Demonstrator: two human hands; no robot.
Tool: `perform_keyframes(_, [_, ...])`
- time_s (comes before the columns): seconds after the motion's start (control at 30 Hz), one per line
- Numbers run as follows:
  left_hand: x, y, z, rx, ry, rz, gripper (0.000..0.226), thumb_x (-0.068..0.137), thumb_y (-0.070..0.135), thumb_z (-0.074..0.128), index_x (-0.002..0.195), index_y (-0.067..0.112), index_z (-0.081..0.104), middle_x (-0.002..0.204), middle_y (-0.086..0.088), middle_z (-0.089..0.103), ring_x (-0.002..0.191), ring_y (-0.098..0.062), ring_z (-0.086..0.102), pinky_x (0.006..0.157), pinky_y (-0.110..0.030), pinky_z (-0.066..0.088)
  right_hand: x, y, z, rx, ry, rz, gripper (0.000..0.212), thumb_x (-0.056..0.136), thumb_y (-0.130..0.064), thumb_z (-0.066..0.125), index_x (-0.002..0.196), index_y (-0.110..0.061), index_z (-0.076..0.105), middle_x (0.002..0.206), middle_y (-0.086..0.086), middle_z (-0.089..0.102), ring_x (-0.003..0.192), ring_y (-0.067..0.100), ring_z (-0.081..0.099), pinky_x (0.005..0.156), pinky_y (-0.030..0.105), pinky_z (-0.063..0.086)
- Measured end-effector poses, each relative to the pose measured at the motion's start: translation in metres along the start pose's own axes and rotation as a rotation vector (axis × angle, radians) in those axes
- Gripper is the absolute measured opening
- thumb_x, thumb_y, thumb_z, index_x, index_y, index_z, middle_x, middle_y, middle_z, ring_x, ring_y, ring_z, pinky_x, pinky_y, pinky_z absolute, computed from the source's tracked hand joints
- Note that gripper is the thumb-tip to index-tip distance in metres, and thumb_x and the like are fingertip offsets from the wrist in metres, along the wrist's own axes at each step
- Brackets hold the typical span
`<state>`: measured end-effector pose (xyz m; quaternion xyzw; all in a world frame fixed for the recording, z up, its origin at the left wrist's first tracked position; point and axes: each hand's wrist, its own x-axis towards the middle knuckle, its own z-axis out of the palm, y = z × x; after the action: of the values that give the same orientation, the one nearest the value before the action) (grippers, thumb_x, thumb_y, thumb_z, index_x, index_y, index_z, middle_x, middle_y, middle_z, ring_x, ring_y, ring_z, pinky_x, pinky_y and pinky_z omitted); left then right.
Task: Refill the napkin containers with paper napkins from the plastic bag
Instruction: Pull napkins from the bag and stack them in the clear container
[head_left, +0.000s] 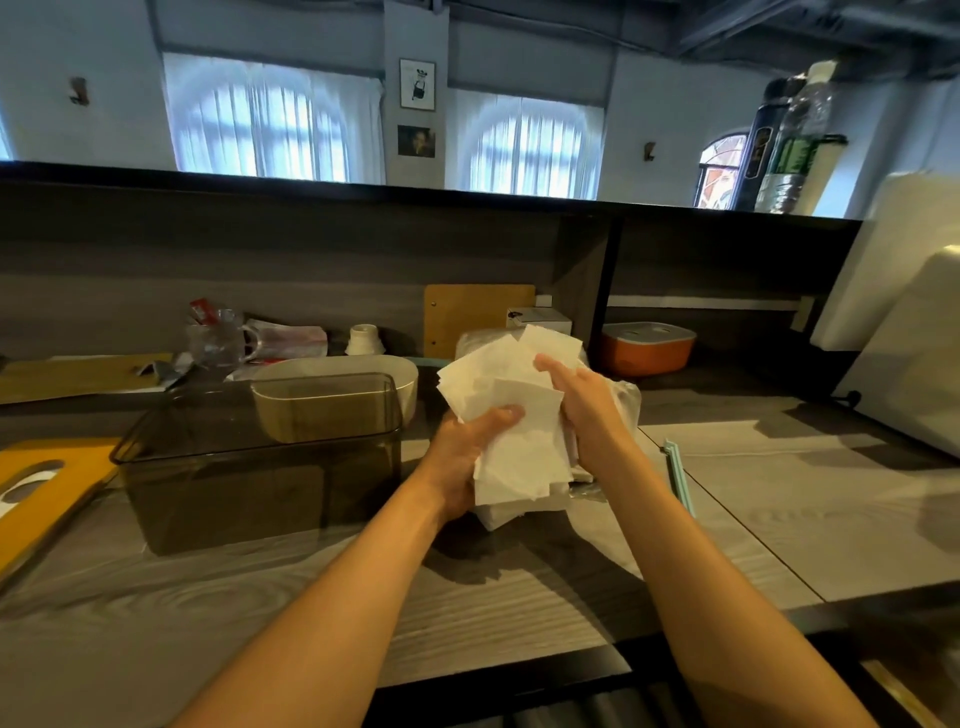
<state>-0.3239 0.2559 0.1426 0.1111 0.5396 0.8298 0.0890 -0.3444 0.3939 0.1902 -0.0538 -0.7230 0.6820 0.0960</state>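
Head: napkin stack (511, 415) upright, hand-held

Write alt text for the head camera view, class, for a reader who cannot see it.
Two hands, left hand and right hand, hold a messy stack of napkins above a grey counter. An empty smoky plastic container stands to the left.

You've got an orange lidded box (647, 347) at the desk's (519, 597) back edge, right side. Wooden board (475, 314) leans on the back panel mid-desk, small white box (540, 318) just beside it. Clear glass mug (218, 340) sits back-left; yellow cut-out board (47, 493) lies at the left edge. Bottles (795, 150) stand on the top ledge, right.
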Motion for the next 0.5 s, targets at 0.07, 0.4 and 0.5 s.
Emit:
perform_keyframes(0.07, [0.001,-0.001,0.002,0.017,0.035,-0.021,0.064,0.075,0.026,0.075,0.134,0.021,0.051,0.117,-0.011,0.068,0.101,-0.028,0.069,0.076,-0.045,0.059,0.001,0.006,0.001,-0.026,0.061,-0.212,0.016,0.094,-0.032,0.062,0.104,-0.019,0.064,0.102,-0.001,0.067,0.097,0.022,0.066,0.084,0.041,0.058])
perform_keyframes(0.4, [0.007,-0.001,-0.001,-0.101,0.152,-0.1,0.063,0.076,0.025,0.077,0.134,0.018,0.055,0.115,-0.013,0.07,0.098,-0.031,0.07,0.069,-0.045,0.06,0.004,0.002,-0.018,0.185,0.302,-0.414,0.004,0.095,-0.021,0.063,0.099,-0.02,0.063,0.094,-0.007,0.063,0.092,0.013,0.063,0.083,0.031,0.058])
perform_keyframes(0.5, [0.013,-0.003,-0.004,-0.132,0.303,-0.034,0.047,0.086,0.029,0.073,0.13,0.02,0.059,0.113,-0.01,0.071,0.098,-0.029,0.07,0.075,-0.045,0.06,-0.001,-0.008,-0.023,0.393,0.052,-0.382,0.015,0.094,-0.018,0.062,0.108,-0.022,0.061,0.105,-0.001,0.063,0.098,0.017,0.064,0.076,0.029,0.058])
